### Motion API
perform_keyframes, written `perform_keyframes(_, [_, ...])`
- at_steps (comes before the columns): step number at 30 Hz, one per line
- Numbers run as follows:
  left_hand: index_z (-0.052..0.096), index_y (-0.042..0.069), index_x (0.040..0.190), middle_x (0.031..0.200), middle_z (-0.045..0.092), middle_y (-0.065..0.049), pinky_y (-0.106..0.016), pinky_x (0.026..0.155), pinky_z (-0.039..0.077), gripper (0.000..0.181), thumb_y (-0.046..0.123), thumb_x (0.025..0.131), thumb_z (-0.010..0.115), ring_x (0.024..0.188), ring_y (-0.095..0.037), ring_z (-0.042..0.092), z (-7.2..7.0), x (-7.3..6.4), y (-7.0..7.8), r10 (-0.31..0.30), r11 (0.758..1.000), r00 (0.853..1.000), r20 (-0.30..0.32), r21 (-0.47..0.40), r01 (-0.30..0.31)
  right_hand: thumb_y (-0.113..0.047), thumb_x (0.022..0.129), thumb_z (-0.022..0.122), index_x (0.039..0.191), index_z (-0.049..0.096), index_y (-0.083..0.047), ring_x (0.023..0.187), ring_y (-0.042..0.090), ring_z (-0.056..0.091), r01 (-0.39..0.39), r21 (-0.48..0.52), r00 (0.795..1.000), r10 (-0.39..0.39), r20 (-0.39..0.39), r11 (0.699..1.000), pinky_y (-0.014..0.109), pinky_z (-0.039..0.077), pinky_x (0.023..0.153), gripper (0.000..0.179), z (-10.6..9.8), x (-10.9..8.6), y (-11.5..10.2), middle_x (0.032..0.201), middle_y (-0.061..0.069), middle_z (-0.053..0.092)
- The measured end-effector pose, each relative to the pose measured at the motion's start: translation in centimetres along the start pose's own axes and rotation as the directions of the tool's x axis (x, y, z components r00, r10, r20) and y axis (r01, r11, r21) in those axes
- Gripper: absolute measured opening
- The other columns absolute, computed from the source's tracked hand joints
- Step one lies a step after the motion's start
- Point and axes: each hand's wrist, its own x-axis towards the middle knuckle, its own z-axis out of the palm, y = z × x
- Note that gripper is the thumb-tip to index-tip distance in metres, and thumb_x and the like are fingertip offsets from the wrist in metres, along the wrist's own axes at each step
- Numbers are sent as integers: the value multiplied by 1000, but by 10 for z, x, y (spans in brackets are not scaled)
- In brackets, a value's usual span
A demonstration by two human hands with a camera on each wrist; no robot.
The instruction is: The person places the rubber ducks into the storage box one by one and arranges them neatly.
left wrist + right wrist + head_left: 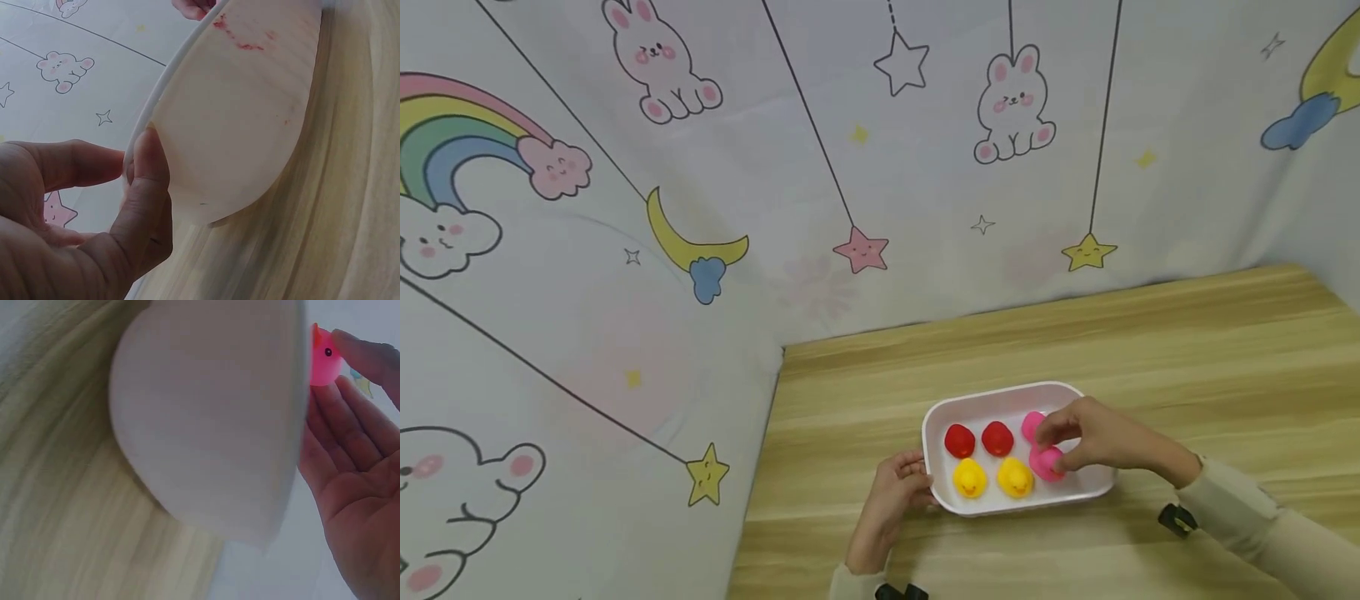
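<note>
A white tray (977, 407) lies on the table, with my left hand (891, 496) at its left end. In the left wrist view, the thumb and fingers of that hand pinch the tray rim. Over the tray's right side, my right hand (1108, 437) pinches a pink toy duck (1047, 464) between thumb and fingers. The right wrist view shows the pink duck's head (325, 359) above the rim. Another pink toy (1033, 425) sits behind it, partly hidden by the fingers. Two yellow toy ducks (1016, 477) and two red rounded toys (960, 441) are in the tray's left and middle.
The tray stands on a wood-grain table (850, 392). A white cloth backdrop (925, 183) printed with rabbits, stars and clouds hangs behind and at the left. Black straps (1177, 520) are seen near both cuffs.
</note>
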Motion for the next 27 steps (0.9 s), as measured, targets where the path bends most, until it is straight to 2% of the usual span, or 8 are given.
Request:
perform_keyframes(4, [48, -21, 124, 87, 57, -7, -20, 56, 60, 43, -10, 84, 58, 64, -11, 59, 0, -1, 0, -3, 1000, 1000, -1, -10, 3, -11, 80, 84, 112, 73, 3, 99, 22, 70, -13, -59, 1000, 12, -2, 998, 47, 60, 89, 37, 6, 0, 4, 103, 1, 74])
perform_keyframes(9, [48, -21, 124, 87, 56, -6, -20, 55, 59, 43, -10, 84, 58, 63, -10, 59, -2, -1, -2, -3, 1000, 1000, -12, -13, 2, -8, 77, 84, 107, 74, 2, 93, 17, 70, 58, -175, 998, -61, -11, 983, 38, 62, 85, 33, 14, 2, 10, 98, -1, 74])
perform_keyframes(12, [48, -21, 123, 87, 56, -6, -20, 55, 59, 43, -10, 84, 58, 63, -10, 59, -3, -1, -2, 5, 1000, 1000, -19, -16, -5, -6, 77, 84, 105, 75, 2, 92, 15, 70, 83, -206, 996, -88, -17, 975, 34, 62, 84, 30, 17, 4, 15, 97, 0, 74])
perform_keyframes(20, [48, -21, 126, 89, 56, -7, -21, 55, 59, 44, -11, 84, 58, 64, -12, 59, -1, -3, -7, -1, 1000, 998, -64, -17, 0, -3, 77, 81, 102, 76, -2, 90, 15, 70, 113, -259, 992, -122, -21, 959, 37, 63, 83, 25, 22, 6, 23, 96, -2, 74])
perform_keyframes(24, [50, -21, 123, 93, 58, -10, -24, 56, 60, 42, -11, 84, 59, 64, -14, 59, -1, -4, -9, 47, 999, 995, -84, 20, -46, -3, 77, 81, 102, 76, -4, 89, 16, 69, 118, -281, 991, -133, -35, 952, 38, 63, 82, 25, 22, 5, 22, 95, -4, 73])
perform_keyframes(27, [53, -19, 123, 96, 61, -14, -27, 59, 62, 40, -9, 85, 63, 69, -17, 62, -3, -8, -6, 123, 987, 988, -97, 110, -113, -7, 81, 80, 104, 75, -6, 92, 19, 68, 69, -290, 993, -95, -77, 954, 40, 62, 84, 24, 19, 0, 16, 98, -4, 73])
